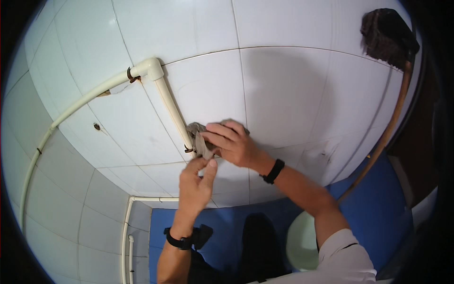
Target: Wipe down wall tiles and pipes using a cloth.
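Note:
A damp-looking grey cloth [197, 128] is bunched against the white wall tiles, beside the lower end of a cream plastic pipe [173, 110]. My right hand [236, 147] presses over the cloth, fingers pointing left toward the pipe and holding it to the wall. Just below, my left hand [195, 184] pinches the cloth's hanging lower edge between thumb and fingers, close to the pipe's end. A rusty pipe clip [188, 149] sits next to the cloth. The fingers and cloth hide the pipe below this clip.
The pipe's elbow [153, 68] and another rusty clip [132, 75] are above left. A mop [388, 39] with a wooden handle leans at the right. On the blue floor [227, 222] stands a pale bucket [301, 245], under my right arm. Low pipes [125, 227] run along the left corner.

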Demonstrator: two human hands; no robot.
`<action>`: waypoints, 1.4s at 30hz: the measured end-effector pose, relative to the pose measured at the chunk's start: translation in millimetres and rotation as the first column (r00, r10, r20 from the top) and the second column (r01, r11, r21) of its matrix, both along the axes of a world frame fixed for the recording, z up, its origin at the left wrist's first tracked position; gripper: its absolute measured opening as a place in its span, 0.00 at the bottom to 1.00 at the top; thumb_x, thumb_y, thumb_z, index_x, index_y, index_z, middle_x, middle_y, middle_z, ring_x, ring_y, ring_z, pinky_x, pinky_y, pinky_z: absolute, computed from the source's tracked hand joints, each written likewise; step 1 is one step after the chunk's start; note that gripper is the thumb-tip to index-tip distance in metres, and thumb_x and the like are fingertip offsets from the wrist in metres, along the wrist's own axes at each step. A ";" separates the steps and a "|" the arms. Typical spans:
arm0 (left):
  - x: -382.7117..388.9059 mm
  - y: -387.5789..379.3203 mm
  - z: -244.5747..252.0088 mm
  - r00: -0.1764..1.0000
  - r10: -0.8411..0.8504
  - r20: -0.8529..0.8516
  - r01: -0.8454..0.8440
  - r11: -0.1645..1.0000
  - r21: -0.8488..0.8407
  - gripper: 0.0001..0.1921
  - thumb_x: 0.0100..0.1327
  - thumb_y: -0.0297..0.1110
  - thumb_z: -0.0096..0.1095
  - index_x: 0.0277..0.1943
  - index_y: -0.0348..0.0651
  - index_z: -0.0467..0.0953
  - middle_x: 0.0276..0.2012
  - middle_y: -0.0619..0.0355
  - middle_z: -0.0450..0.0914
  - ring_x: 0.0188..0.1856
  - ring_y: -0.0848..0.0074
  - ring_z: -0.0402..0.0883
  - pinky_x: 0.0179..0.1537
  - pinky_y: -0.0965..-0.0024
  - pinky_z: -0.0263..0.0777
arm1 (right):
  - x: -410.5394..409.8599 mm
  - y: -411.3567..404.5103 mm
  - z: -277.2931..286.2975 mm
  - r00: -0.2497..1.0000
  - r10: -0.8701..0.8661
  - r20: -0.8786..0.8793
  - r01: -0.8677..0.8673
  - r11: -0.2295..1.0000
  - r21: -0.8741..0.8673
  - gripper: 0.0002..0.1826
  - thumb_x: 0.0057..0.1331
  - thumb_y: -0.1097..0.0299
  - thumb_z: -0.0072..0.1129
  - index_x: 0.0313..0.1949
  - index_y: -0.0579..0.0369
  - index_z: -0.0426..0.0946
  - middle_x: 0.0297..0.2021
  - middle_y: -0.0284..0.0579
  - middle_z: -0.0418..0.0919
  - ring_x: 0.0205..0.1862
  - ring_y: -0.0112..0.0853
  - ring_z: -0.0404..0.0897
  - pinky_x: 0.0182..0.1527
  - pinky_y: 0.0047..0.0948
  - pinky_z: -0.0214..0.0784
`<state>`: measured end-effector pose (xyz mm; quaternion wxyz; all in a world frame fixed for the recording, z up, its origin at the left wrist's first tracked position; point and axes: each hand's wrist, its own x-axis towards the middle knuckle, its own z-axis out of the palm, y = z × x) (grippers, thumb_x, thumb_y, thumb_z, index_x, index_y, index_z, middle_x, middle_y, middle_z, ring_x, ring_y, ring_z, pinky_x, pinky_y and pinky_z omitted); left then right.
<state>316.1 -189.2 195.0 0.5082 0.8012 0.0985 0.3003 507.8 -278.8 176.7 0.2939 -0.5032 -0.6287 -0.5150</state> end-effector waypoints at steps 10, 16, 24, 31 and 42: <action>44.1 17.5 96.1 0.708 0.171 0.685 -0.474 0.834 0.281 0.17 0.73 0.34 0.66 0.62 0.42 0.80 0.56 0.57 0.82 0.54 0.71 0.80 0.52 0.66 0.74 | 0.6 -17.8 156.7 0.979 -0.204 0.025 0.179 0.906 0.383 0.11 0.62 0.68 0.66 0.43 0.55 0.85 0.56 0.51 0.79 0.68 0.46 0.71 0.72 0.53 0.62; 83.2 39.9 70.9 0.677 0.191 0.711 -0.540 0.786 0.303 0.26 0.67 0.19 0.61 0.69 0.42 0.73 0.62 0.48 0.67 0.63 0.62 0.66 0.58 0.65 0.68 | -22.5 -1.1 60.1 0.991 -0.118 -0.064 0.125 0.985 0.115 0.07 0.60 0.70 0.66 0.38 0.56 0.82 0.56 0.53 0.78 0.71 0.48 0.71 0.73 0.54 0.63; 102.6 41.4 56.1 0.631 0.158 0.759 -0.555 0.776 0.300 0.26 0.71 0.17 0.54 0.71 0.38 0.72 0.59 0.47 0.66 0.61 0.58 0.64 0.61 0.63 0.66 | 16.5 -58.9 172.3 0.945 -0.300 -0.129 0.325 0.838 0.438 0.18 0.61 0.77 0.59 0.51 0.54 0.85 0.50 0.54 0.79 0.59 0.51 0.75 0.61 0.50 0.69; 106.9 51.6 53.4 0.567 0.115 0.816 -0.583 0.755 0.299 0.26 0.73 0.16 0.54 0.73 0.39 0.72 0.61 0.49 0.63 0.61 0.64 0.65 0.52 0.71 0.73 | 7.8 -38.1 62.7 0.959 -0.282 -0.016 0.279 0.938 0.208 0.08 0.54 0.76 0.61 0.34 0.51 0.85 0.55 0.52 0.82 0.66 0.50 0.75 0.66 0.48 0.71; 110.7 49.8 48.6 0.561 0.160 0.812 -0.595 0.760 0.261 0.25 0.71 0.16 0.57 0.70 0.40 0.75 0.62 0.48 0.63 0.57 0.66 0.69 0.46 0.72 0.75 | 58.9 -115.7 115.6 0.863 -0.485 -0.141 0.487 0.725 0.487 0.29 0.57 0.75 0.61 0.60 0.49 0.83 0.51 0.57 0.73 0.56 0.55 0.70 0.59 0.54 0.65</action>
